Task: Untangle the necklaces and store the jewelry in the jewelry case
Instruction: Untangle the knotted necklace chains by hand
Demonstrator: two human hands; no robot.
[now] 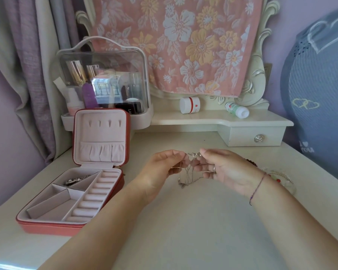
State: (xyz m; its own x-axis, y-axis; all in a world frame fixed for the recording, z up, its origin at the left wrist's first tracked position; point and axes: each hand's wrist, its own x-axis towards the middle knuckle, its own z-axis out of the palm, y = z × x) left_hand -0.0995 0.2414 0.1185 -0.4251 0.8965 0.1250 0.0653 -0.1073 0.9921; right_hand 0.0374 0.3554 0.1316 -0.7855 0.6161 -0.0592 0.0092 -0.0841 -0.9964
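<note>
- Left hand (pixel 160 166) is hovering over the table (pixel 183 230), fingers curled, fingertips pinching the thin silver chains of the tangled necklaces (pixel 189 172).
- Right hand (pixel 228 170) is facing it, close by, thumb and fingers pinching the same tangle from the other side; a small knot of links is showing between the two hands at the top.
- Loose loops of chain are hanging below both hands, the lowest ends appearing to reach the tabletop; contact hard to tell.
- Right hand is wearing a ring (pixel 214 169); a thin string bracelet (pixel 257 189) is circling the wrist.
- Beaded jewelry (pixel 279 176) is lying on the table just beyond the right wrist, partly hidden by it.
- Jewelry case (pixel 72 191) is sitting open on the table, left of the left forearm, lid standing upright; a silver piece (pixel 74 181) is lying in the rear-left compartment, beside the row of ring rolls.
- Clear-lidded cosmetics organizer (pixel 103 78) is standing behind the case.
- A white jar (pixel 189 105) and a small bottle (pixel 237 110) are lying tipped on the raised shelf, under a hanging floral cloth (pixel 183 41).
</note>
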